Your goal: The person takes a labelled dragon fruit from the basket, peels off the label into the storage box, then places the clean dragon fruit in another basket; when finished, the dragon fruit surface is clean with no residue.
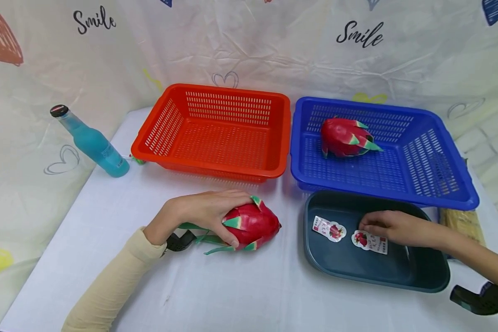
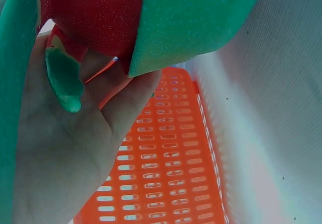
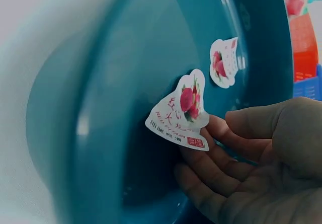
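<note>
On the white table my left hand (image 1: 209,212) grips a red dragon fruit (image 1: 260,225) with green-tipped scales, its fingers over the top and the thumb along the near side. The left wrist view shows the fruit's red skin (image 2: 95,17) close up against the fingers. My right hand (image 1: 394,228) reaches into a dark teal basin (image 1: 352,265). Its fingertips are at the edge of a printed dragon fruit label (image 3: 183,110), with the thumb held apart from it. A second label (image 1: 329,229) lies to the left in the basin.
Behind the left hand stands an orange-red basket (image 1: 211,173). A blue basket (image 1: 411,196) behind the basin holds another dragon fruit (image 1: 344,137). At the back left is a bottle of blue liquid (image 1: 101,150). A yellowish packet (image 1: 465,223) sits partly hidden right of the basin.
</note>
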Demonstrator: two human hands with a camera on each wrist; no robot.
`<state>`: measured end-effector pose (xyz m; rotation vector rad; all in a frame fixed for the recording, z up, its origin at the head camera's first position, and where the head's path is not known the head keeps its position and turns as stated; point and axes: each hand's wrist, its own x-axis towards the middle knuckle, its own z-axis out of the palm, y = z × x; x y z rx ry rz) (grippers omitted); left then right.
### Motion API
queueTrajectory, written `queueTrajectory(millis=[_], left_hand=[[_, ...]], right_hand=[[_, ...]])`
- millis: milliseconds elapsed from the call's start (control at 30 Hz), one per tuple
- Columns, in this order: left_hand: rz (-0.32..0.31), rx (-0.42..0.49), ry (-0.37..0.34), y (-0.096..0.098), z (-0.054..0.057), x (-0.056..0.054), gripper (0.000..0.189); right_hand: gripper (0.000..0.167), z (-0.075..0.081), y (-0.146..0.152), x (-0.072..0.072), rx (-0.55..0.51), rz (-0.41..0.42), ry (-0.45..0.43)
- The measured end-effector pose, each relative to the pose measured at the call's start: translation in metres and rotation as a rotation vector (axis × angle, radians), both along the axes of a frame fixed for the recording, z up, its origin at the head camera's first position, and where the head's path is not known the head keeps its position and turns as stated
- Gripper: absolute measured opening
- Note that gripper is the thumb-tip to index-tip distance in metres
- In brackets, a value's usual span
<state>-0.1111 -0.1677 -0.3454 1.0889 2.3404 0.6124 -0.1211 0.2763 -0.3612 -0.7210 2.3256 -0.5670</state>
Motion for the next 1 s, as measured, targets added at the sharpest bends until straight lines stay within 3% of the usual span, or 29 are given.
queueTrajectory(millis=[200, 833, 1000], left_hand=[[-0.004, 0.008, -0.01, 0.001, 0.0, 0.0, 0.081], [-0.007, 0.011, -0.016, -0.001, 0.0, -0.001, 0.082], [-0.009, 0.018, -0.01, 0.0, 0.0, -0.002, 0.081]], right_hand=[[0.015, -0.001, 0.0, 0.006, 0.02, 0.01, 0.101], [0.005, -0.009, -0.001, 0.013, -0.064, 0.053, 0.247], [0.023, -0.013, -0.002, 0.017, -0.044, 0.072, 0.231]])
